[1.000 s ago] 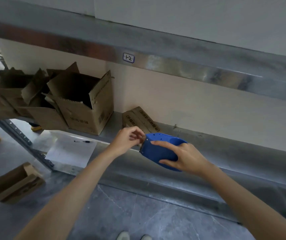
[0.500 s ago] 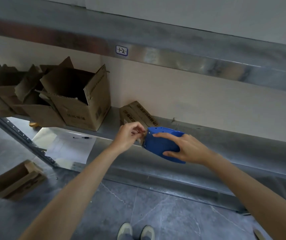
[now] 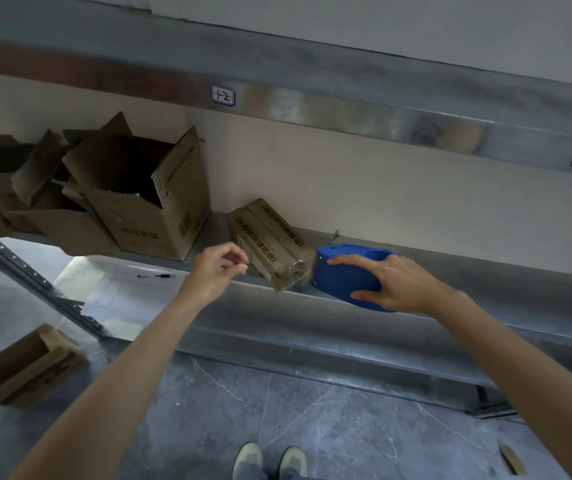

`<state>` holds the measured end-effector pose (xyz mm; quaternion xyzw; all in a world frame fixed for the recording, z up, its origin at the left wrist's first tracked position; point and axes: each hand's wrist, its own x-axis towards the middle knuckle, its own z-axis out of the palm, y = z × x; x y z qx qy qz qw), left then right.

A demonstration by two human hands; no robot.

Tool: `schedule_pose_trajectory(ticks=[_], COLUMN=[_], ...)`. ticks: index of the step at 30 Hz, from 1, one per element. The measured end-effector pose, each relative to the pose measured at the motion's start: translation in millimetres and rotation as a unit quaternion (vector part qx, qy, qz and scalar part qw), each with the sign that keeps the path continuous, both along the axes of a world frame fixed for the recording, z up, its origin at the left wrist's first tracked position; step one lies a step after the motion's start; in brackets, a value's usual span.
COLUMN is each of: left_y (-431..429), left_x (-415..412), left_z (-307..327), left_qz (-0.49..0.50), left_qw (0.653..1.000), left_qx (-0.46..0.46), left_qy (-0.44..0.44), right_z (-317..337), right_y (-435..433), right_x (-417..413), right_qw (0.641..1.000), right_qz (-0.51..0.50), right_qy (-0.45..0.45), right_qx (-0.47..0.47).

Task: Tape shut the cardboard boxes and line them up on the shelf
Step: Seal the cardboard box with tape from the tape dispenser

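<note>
Dim, cool light surrounds me. The brightest patch is the pale sheet (image 3: 111,282) at left; the upper shelf rail (image 3: 312,109) gives dull glare. The open box (image 3: 132,174) is black inside. Frame edges bow, and the floor box (image 3: 28,368) blurs.

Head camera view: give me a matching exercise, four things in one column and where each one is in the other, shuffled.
Things:
1. blue tape dispenser
2. pen
3. small printed box
4. handwritten label

Places:
A. lying on the white sheet
B. stuck on the upper shelf beam
C. gripped by the right hand
D. closed, on the shelf beside the big open box

Pairs: 1-C, 2-A, 3-D, 4-B
</note>
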<state>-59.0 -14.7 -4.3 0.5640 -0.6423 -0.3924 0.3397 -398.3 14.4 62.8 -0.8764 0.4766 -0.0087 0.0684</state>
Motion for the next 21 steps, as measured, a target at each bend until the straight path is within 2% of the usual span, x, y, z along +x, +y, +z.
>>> schedule_pose_trajectory(ticks=[6,12,21], left_y=[15.5,9.7,-1.9], left_x=[-30.9,-51.0,-57.5], left_z=[-18.7,-28.8,-40.9], left_qz=[0.036,0.070,0.039], left_qw=[0.998,0.997,0.998], left_qx=[0.025,0.009,-0.040], left_qy=[0.039,0.044,-0.004], right_z=[-8.1,-16.4,-24.6], right_y=[-1.2,-5.2,-12.4], right_x=[-13.4,-20.8,-22.1], right_qw=[0.999,0.997,0.996], right_qz=[-0.014,-0.034,-0.039], right_qy=[0.050,0.061,0.071], right_qx=[0.010,0.027,0.024])
